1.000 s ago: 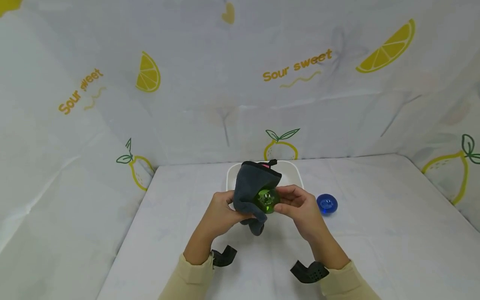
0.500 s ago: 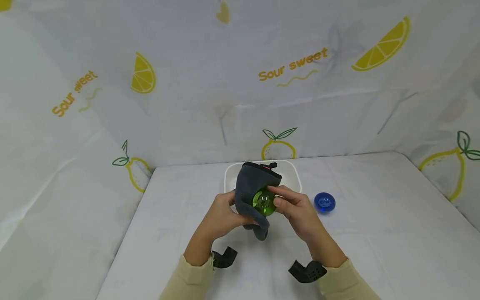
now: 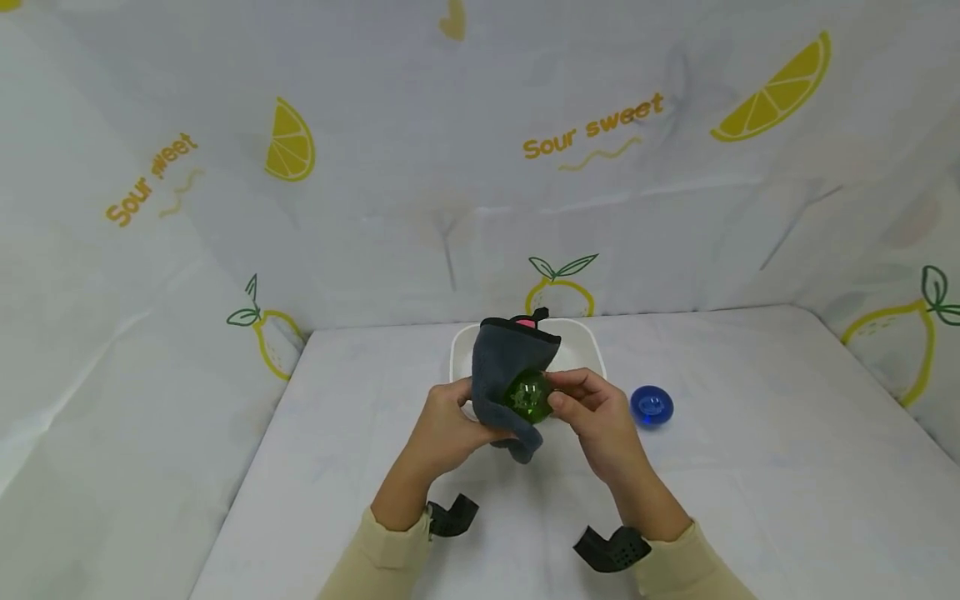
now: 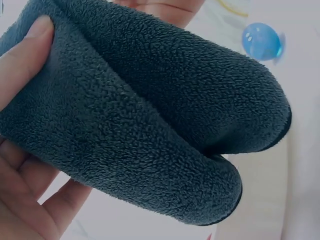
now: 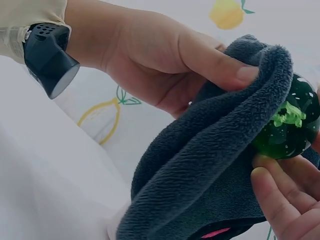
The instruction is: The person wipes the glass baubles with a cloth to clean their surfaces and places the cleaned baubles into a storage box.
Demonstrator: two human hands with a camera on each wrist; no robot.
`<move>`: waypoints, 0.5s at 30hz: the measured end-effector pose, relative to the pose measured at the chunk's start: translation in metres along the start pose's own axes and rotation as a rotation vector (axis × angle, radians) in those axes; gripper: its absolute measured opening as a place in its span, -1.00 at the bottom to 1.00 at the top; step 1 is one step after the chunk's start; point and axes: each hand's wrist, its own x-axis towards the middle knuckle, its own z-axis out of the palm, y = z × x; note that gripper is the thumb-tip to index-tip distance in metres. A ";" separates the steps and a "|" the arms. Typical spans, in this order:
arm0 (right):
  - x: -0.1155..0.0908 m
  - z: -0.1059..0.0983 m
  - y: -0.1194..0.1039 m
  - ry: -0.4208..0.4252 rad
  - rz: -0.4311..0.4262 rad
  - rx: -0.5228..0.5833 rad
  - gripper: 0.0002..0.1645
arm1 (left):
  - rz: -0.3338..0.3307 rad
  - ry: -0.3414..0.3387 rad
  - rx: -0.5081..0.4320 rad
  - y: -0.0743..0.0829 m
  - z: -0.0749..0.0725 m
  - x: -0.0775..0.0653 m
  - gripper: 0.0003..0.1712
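My left hand point(image 3: 446, 427) grips a dark blue-grey towel point(image 3: 501, 358), fuzzy with black edging, its thumb pressing on the cloth in the left wrist view. The towel folds partly around a see-through green ball point(image 3: 529, 397). From the right, my right hand point(image 3: 597, 418) pinches this ball between thumb and fingers. In the right wrist view, the ball point(image 5: 295, 120) shows a bright green figure inside, and its left side is covered by the towel point(image 5: 200, 160). A bit of pink shows at the towel's top edge.
Behind the towel stands a white tray point(image 3: 583, 337), partly hidden by it. A see-through blue ball point(image 3: 652, 407) lies on the white-covered table, right of the right hand. A lemon-print cloth wall point(image 3: 375, 250) rises behind the table and at both sides.
The green ball has turned a little against the towel, and my right fingers have shifted on it. The towel's lower end has moved slightly up and right. My left hand keeps its hold.
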 end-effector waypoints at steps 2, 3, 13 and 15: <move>0.000 0.001 0.000 -0.023 -0.022 0.014 -0.63 | 0.000 0.026 0.000 0.000 0.000 0.000 -0.52; -0.001 0.002 0.000 -0.039 -0.038 0.023 -0.58 | 0.002 0.038 -0.004 0.000 0.000 0.000 -0.54; -0.002 0.001 0.001 -0.082 -0.113 0.028 -0.43 | 0.078 0.080 -0.020 0.001 -0.002 -0.002 -0.66; -0.002 0.001 0.001 -0.059 -0.098 0.038 -0.44 | 0.092 0.083 -0.022 0.002 -0.002 -0.002 -0.68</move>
